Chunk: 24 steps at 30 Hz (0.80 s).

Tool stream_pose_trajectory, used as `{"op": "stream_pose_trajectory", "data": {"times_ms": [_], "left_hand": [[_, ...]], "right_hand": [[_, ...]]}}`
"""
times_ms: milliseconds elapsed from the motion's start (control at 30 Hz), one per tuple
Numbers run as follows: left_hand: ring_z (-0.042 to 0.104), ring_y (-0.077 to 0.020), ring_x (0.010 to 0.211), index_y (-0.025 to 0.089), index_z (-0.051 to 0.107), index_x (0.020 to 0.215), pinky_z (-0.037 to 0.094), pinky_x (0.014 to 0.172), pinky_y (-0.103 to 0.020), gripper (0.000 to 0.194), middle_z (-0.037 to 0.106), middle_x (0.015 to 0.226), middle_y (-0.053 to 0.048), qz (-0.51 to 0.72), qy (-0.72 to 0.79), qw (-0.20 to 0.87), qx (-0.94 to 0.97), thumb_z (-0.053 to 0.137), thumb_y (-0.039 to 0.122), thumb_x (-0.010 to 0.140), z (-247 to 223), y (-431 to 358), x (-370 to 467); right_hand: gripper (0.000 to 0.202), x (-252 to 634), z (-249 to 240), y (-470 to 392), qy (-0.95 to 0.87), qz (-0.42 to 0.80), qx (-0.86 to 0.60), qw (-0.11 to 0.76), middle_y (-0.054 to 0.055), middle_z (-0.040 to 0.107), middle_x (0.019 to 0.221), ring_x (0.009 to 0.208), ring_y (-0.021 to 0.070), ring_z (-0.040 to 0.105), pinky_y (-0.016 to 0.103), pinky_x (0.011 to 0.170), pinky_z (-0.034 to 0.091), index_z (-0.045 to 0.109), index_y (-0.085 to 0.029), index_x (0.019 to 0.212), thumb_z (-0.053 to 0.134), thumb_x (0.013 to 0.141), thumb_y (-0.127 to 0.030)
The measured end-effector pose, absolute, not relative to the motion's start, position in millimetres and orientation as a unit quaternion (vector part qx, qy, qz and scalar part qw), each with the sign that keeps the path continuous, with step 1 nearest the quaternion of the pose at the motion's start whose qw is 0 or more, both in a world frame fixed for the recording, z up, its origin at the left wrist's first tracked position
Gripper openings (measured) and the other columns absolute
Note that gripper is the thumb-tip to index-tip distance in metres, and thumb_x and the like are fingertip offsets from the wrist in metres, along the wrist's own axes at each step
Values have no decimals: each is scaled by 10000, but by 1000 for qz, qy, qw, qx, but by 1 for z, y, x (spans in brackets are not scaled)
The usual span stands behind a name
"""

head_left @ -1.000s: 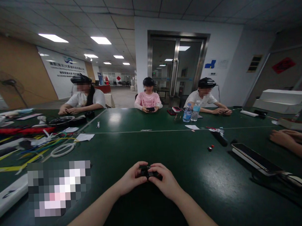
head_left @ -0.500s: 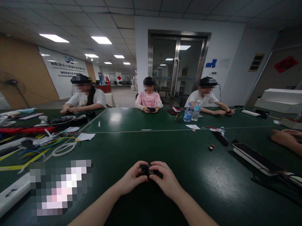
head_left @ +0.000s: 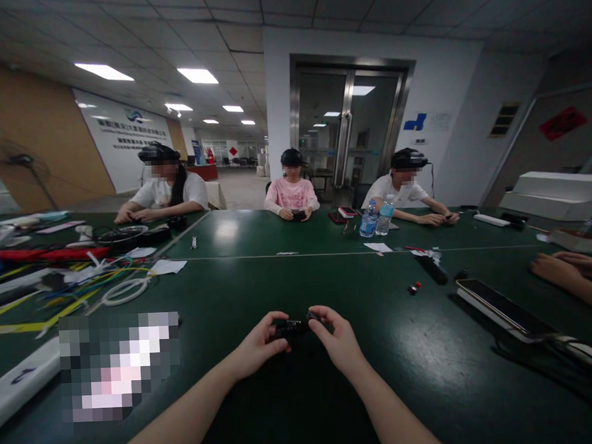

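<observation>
My left hand is closed on a small black object with a glossy, rounded end that points right. Its exact kind is too dark to make out. A short way to the right, my right hand pinches a small dark round piece between thumb and fingers. A narrow gap seems to separate the two pieces. Both hands are low over the near middle of the dark green table.
Left of my hands are a blurred-out bright item and a white power strip, with cables behind. To the right lie a phone and a co-worker's hands. Water bottles stand farther back, where several people sit.
My hands have moved apart. The right hand has drawn away to the right with the small round piece, while the left keeps the black object nearly in place.
</observation>
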<state>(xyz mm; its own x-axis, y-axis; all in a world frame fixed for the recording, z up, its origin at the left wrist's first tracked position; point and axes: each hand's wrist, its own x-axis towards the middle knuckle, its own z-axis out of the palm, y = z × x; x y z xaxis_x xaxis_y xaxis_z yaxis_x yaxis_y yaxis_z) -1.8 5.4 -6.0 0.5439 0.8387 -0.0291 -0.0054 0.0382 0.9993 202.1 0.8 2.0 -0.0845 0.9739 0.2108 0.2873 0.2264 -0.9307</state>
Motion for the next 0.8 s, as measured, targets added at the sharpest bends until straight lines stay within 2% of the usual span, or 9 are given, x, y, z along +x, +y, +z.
{"op": "stream_pose_trajectory", "data": {"times_ms": [167, 567, 800], "left_hand": [[581, -168, 841, 228, 327, 1139, 407, 783, -362, 402, 574, 966, -41, 328, 348, 633, 609, 522, 188, 791, -3, 4, -3], [589, -180, 845, 240, 331, 1142, 407, 800, -383, 401, 577, 993, -53, 323, 351, 636, 606, 531, 237, 794, 0, 3, -3], [589, -182, 842, 239, 333, 1140, 416, 790, -376, 408, 579, 1015, -65, 331, 349, 638, 601, 542, 248, 789, -3, 3, -3]], "right_hand": [[337, 208, -2, 8, -585, 412, -473, 514, 54, 604, 1043, 992, 204, 549, 390, 895, 406, 542, -214, 1079, 543, 760, -322], [331, 222, -3, 16, -489, 415, -476, 602, 41, 614, 971, 954, 210, 564, 373, 838, 456, 562, -217, 981, 618, 698, -378], [341, 221, -5, 16, -489, 424, -476, 595, 40, 617, 987, 960, 204, 564, 360, 831, 465, 562, -222, 991, 627, 694, -377]]}}
